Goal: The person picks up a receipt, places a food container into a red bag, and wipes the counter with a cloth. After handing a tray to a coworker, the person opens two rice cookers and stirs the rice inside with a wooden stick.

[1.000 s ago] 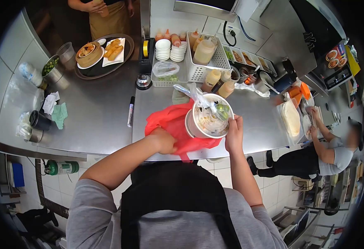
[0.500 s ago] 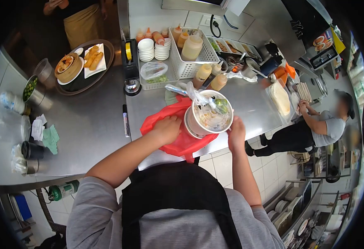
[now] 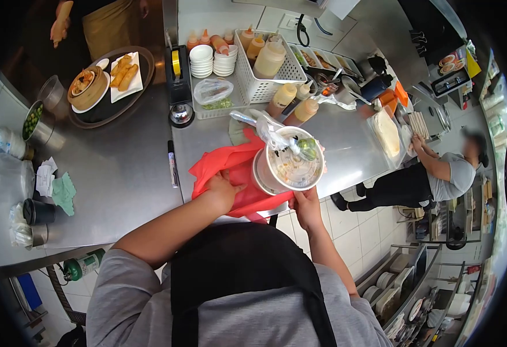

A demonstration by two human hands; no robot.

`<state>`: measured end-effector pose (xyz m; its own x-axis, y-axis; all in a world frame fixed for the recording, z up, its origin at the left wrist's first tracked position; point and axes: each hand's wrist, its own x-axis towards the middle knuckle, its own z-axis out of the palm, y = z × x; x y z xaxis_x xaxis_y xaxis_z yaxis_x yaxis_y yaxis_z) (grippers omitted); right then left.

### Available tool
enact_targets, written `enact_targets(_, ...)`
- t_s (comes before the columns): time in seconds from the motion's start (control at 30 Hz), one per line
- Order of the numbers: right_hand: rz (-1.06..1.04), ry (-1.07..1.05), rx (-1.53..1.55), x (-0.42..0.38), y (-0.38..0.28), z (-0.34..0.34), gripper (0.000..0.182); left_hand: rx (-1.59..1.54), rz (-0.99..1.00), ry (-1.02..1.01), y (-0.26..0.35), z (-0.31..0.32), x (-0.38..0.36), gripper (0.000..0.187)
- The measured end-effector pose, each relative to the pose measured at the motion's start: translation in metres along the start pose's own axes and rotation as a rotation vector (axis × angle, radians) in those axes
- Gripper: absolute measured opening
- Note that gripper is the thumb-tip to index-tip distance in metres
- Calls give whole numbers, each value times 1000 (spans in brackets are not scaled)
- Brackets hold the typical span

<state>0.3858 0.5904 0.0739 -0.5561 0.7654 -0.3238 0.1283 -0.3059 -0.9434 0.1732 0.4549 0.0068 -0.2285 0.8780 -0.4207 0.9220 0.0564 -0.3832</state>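
A red plastic bag (image 3: 230, 168) lies on the steel counter (image 3: 126, 168) near its front edge. A white lidded food bowl (image 3: 291, 162), with small clear sachets on its lid, stands partly inside the bag's mouth. My left hand (image 3: 221, 191) grips the bag's near edge. My right hand (image 3: 306, 207) is under the bowl's near rim and holds the bag there.
A black marker (image 3: 172, 163) lies left of the bag. Behind stand a tape dispenser (image 3: 176, 75), a call bell (image 3: 182, 114), sauce bottles (image 3: 293, 103) and white baskets (image 3: 265, 69). A tray of food (image 3: 106, 87) sits far left with a person behind it. Another person (image 3: 433, 179) works at right.
My left hand moved from on top of the bag to its near edge. My right hand slid from the bowl's right side down to its near side.
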Motion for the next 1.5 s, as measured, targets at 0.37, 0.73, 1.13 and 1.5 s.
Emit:
enact_targets(0.37,-298,47,-1023,-42,-12,-10,19,-510,69,-238,-57,-94,-82,88)
enact_targets(0.73,-33,-214,-486,3,-15,3,44,-1980,-180,6,-33,-56,-39,32)
enact_targets(1.13,-53,-190,-469,-11,-20,2,37,-1701,-12,349,-46,-41,-44,23)
enact_targets(1.5,-231,-223,-988,-36,6,-6,16,-2208,-95,146,-39,-42,-57,33)
